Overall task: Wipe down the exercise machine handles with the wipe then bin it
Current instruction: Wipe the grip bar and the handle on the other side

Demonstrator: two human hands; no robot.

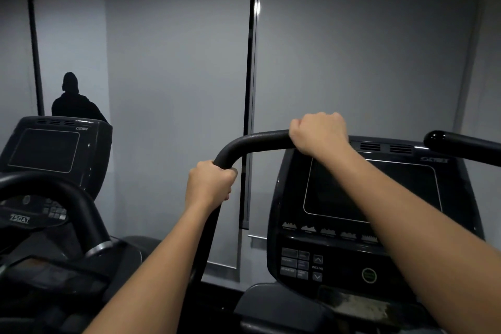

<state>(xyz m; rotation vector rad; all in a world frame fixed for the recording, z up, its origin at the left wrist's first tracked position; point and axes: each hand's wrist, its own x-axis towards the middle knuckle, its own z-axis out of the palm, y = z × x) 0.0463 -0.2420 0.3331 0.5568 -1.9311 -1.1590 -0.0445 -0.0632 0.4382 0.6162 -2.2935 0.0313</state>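
Room: grey blinds ahead, second machine (51, 160) at left, a person's dark figure (71, 100) behind it, well apart.

Main machine: console (371, 214) dead ahead, screen dark. Left handle (254, 141) rises from below, bends, then runs roughly level to the right above the console. Right handle (461, 145) pokes in from the right edge, its rounded end free, nothing on it.

Both hands on the left handle. Left hand (210, 184) clenched around it just under the bend. Right hand (320, 133) clenched over the level run near its end, knuckles up.

Wipe: not visible. Probably balled inside one fist, likelier the right, but can't tell which.

Key relation: the handle's long axis runs between the two fists, so any wiping stroke goes along the bar, with the left hand steadying. Right handle lies to the right of the right hand, near, so that hand is the closer one for it.

No bin in view.
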